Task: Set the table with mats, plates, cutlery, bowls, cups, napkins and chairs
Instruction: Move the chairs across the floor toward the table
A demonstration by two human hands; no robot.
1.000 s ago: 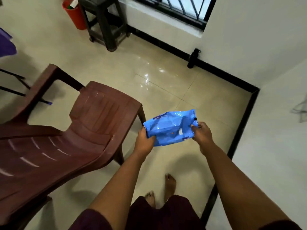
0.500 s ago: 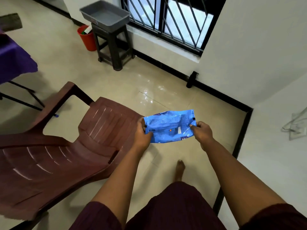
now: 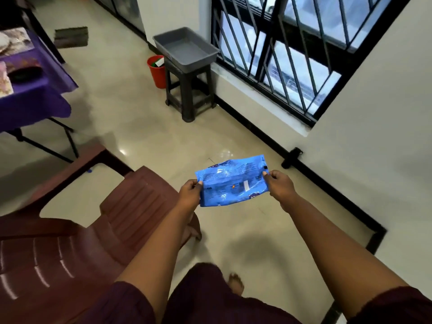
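Blue napkin packet (image 3: 232,182) lies crosswise, left hand (image 3: 190,191) and right hand (image 3: 278,184) pinching its ends; purple-covered tabletop (image 3: 35,90) sits far upper left, nearer the left hand.

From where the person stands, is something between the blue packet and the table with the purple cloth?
Yes. The brown plastic chair stands left of the blue packet, which the left hand and right hand hold, towards the purple-covered table.

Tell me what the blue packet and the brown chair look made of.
Blue packet: thin plastic film, glossy; it crinkles and throws highlights where left hand and right hand pinch its ends. Brown chair: moulded plastic, semi-gloss, judging by the ribbed seat and soft light streaks.
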